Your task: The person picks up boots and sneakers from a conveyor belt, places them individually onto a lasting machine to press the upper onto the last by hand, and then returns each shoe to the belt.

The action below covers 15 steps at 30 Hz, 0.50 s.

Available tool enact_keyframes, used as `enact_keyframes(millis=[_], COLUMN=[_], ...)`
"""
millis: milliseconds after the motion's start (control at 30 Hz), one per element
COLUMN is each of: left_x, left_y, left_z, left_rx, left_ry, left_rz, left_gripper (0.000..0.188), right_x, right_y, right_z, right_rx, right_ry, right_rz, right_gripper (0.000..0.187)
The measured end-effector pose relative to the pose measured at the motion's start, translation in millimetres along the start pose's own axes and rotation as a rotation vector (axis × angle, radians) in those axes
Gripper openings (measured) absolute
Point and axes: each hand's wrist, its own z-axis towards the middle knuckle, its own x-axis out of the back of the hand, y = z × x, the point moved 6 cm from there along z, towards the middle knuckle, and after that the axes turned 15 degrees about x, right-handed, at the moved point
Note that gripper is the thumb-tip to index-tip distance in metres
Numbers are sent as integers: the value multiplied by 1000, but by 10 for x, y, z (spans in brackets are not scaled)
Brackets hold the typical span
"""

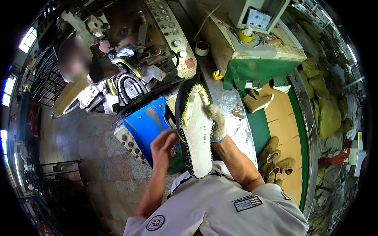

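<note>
Your light grey short-sleeved shirt (pixel 228 216), with dark patches on it, fills the bottom of the view. Just beyond it is the black shoe upper with a long off-white sole board (pixel 199 145), its underside turned up to you, its narrower heel end toward your body and its toe end away; pale stitches run along its edges, and yellow-green ones around the toe. Your right hand (pixel 217 122), in a beige knitted glove, has its fingers pinching the board's right edge. Your bare left hand (pixel 163 144) is just beside the left edge, fingers bent but blurred, so I cannot tell whether they pinch anything. Past that hand stands a bright blue panel (pixel 143 124); to the right of the shoe runs a shiny silver metal worktop (pixel 240 128). Further right, tan shoes (pixel 271 151) rest on an orange-brown board (pixel 291 135). Farther off, you face a large metal machine (pixel 132 86) at left and a green-fronted cabinet (pixel 262 70) bearing a yellow tape roll (pixel 245 37).
</note>
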Motion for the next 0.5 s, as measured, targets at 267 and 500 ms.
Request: enact_keyframes(millis=[267,500], left_x=[-629,-963], left_y=[914,927], left_z=[-193,-178], left_rx=[-281,-355], left_ry=[-177,-214], left_rz=[-75,-35], left_gripper=[73,58], right_x=[-206,-227], right_y=[-298,-656], right_z=[-168,-251], right_rx=[43,95], right_ry=[-34,-18], right_rz=[-351,-608], right_gripper=[71,81])
